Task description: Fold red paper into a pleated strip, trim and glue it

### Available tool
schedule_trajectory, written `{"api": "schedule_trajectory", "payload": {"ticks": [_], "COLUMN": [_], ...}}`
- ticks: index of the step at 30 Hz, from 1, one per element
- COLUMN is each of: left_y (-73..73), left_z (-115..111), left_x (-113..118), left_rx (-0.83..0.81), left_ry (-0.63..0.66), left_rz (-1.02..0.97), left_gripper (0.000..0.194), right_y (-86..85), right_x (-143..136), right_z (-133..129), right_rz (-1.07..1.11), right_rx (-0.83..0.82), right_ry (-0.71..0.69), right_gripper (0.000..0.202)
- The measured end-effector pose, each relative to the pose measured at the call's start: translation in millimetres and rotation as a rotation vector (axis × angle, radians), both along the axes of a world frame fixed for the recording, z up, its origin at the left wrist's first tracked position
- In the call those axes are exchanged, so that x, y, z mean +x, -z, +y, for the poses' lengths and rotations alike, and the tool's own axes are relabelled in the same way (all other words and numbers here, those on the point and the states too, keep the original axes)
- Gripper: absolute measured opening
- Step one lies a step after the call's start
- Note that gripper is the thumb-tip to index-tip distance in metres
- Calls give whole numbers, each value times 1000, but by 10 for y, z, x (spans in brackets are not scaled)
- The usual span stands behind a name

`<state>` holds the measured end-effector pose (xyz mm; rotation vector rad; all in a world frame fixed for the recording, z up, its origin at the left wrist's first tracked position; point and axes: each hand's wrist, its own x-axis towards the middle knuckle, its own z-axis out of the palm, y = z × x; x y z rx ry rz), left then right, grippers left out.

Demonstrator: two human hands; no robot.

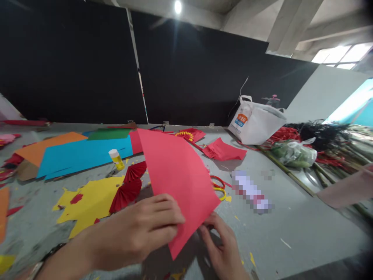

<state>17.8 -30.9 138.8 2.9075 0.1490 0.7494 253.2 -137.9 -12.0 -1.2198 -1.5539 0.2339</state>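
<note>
A large sheet of red paper (180, 167) is held up above the table, slightly curved, between my two hands. My left hand (145, 227) pinches its lower left part, with the thumb side toward the sheet. At its lower right edge, my right hand (218, 241) has its fingers closed on the paper, partly behind it. Just behind the sheet on the right, the red and yellow handle loops of scissors (223, 193) stick out. Left of the sheet lie dark red pleated paper fans (128, 192) and a ragged yellow paper piece (90, 198).
A glue stick (116, 159) stands near blue paper (84, 153), with orange (52, 144) and green sheets (109, 134) behind. Crumpled red paper (224, 149) lies toward the back. A white bag (256, 122), a plastic bag (295, 151) and long stems (285, 171) occupy the right.
</note>
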Motion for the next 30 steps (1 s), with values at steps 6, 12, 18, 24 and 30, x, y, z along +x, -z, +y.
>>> {"api": "schedule_trajectory", "payload": {"ticks": [6, 12, 18, 24, 30], "left_y": [634, 969, 1139, 1068, 1036], "left_z": [-34, -41, 125, 317, 431], "left_x": [-442, -592, -493, -341, -254], "left_rx": [-671, -1017, -1158, -1179, -1131], "left_ry": [23, 27, 131, 225, 263], "left_rz": [-36, 51, 136, 287, 393], "left_gripper": [35, 18, 11, 28, 39], "right_y": [1, -316, -619, -259, 8], "right_x": [109, 605, 761, 436, 235], "right_z": [-92, 46, 433, 1017, 1051], "right_rz": [-2, -337, -436, -501, -592], "right_rx": [72, -18, -77, 52, 78], "right_ry": [90, -394, -593, -479, -581], "right_gripper": [33, 22, 16, 24, 17]}}
